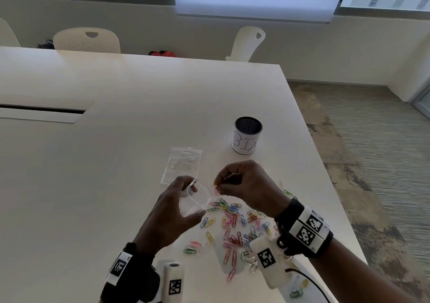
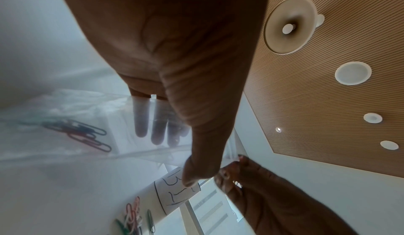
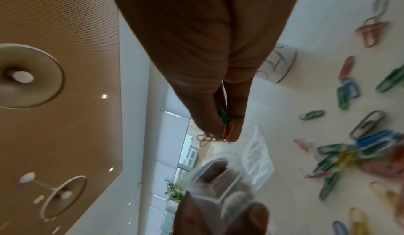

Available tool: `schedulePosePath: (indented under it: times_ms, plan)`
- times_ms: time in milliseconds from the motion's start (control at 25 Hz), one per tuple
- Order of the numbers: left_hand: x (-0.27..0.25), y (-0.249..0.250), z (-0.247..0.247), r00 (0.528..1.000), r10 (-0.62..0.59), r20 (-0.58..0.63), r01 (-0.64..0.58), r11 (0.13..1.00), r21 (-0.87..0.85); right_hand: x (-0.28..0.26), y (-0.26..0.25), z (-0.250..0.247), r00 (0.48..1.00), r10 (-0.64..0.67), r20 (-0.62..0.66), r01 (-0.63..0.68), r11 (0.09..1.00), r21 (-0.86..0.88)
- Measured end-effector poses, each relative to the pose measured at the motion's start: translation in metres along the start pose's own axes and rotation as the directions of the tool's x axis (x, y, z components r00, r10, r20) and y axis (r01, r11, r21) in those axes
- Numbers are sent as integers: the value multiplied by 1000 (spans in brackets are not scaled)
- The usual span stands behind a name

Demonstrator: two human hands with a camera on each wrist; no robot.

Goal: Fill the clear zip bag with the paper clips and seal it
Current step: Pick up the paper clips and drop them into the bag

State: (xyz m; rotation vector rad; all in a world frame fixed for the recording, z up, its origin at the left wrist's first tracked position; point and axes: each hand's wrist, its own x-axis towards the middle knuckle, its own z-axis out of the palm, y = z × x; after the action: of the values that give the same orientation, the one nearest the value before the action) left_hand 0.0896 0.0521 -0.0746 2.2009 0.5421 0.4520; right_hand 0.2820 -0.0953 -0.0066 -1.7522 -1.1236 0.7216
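My left hand grips a clear zip bag just above the table and holds its red-lined mouth open. A few coloured clips lie inside the bag. My right hand pinches a small bunch of paper clips right at the bag's mouth, on its right side. In the right wrist view the green and orange clips stick out from between thumb and fingers, above the bag. A loose pile of coloured paper clips is spread on the white table under and right of my hands.
A second clear zip bag lies flat just beyond my hands. A white cup marked BIN stands further back to the right. The table's right edge runs close by, with carpet below. White chairs stand at the far side.
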Motion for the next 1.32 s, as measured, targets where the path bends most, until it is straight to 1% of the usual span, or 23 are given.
schedulePosePath:
  times_ms: [80, 200, 360, 560, 680, 800, 880, 960, 1080, 1160, 1240, 1320]
  plan:
    - [-1, 1, 0, 1000, -4, 10, 4, 1000, -3, 2, -12, 10, 999, -40, -14, 40, 999, -35]
    - [-1, 4, 0, 1000, -13, 10, 14, 1000, -6, 6, -20, 25, 993, -119, -1, 118, 985, -129]
    - [-2, 5, 0, 1000, -29, 4, 29, 1000, -7, 11, -26, 36, 987, -155, 46, 161, 965, -207]
    - [-2, 3, 0, 1000, -29, -2, 29, 1000, 5, 12, -30, 26, 984, -174, 33, 177, 964, -199]
    - [0, 3, 0, 1000, -23, -4, 23, 1000, -1, 15, -30, 18, 988, -146, 57, 151, 984, -94]
    - [2, 5, 1, 1000, -16, 6, 16, 1000, -3, 16, -28, 19, 982, -162, 96, 174, 977, -126]
    - [2, 5, 0, 1000, -10, 5, 10, 1000, 1, 17, -27, 18, 982, -170, 84, 180, 974, -140]
    - [3, 4, 0, 1000, -6, 3, 6, 1000, 2, 19, -23, 13, 988, -152, 13, 153, 976, -158]
    - [3, 2, -2, 1000, -10, 1, 10, 1000, -3, 23, -9, -7, 982, -135, -131, 93, 954, -285]
    - [3, 2, -3, 1000, -16, 8, 16, 1000, -11, 28, 8, -22, 978, -93, -186, 24, 939, -344]
    - [3, 2, -3, 1000, -15, 19, 15, 1000, -12, 31, 28, -32, 983, -36, -181, -41, 914, -403]
    - [4, 2, -2, 1000, -12, 27, 12, 1000, -9, 32, 47, -34, 994, 21, -103, -69, 865, -497]
